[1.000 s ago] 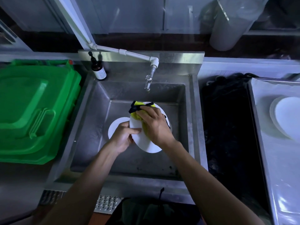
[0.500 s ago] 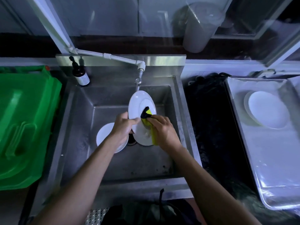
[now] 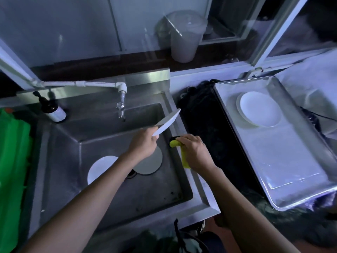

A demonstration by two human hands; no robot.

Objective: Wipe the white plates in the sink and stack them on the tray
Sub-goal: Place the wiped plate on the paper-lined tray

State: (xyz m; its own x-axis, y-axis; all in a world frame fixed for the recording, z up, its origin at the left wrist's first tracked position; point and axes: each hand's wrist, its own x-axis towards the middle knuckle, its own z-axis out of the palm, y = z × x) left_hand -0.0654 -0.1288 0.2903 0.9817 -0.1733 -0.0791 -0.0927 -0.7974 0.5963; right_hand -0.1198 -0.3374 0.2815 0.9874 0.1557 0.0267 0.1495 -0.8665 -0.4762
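Head view:
- left hand (image 3: 144,143) is gripping a white plate (image 3: 166,122) by its lower rim, fingers curled round the edge; plate is tilting steeply, seen nearly edge-on, sitting in the air over the sink's right rear corner
- right hand (image 3: 196,152) is clutching a yellow cloth (image 3: 183,154) with a dark patch, fingers wrapped tight round it; hand is hovering over the sink's right rim, apart from the held plate
- sink (image 3: 54,161) is holding two more plates flat on its floor: one white plate (image 3: 100,168) toward the left, partly hidden by the left forearm, one greyer-looking plate in shadow (image 3: 151,163) just beside the drain, partly under the left hand
- tray (image 3: 291,176) is sitting right of the sink, well apart from it, past a dark black strip; stack of white plates (image 3: 259,109) is lying near the tray's rear left corner, count not readable
- tap (image 3: 121,105) is hanging over the sink's rear edge; brown bottle (image 3: 52,110) is standing at the rear left corner
- green bin (image 3: 12,170) is sitting left of the sink
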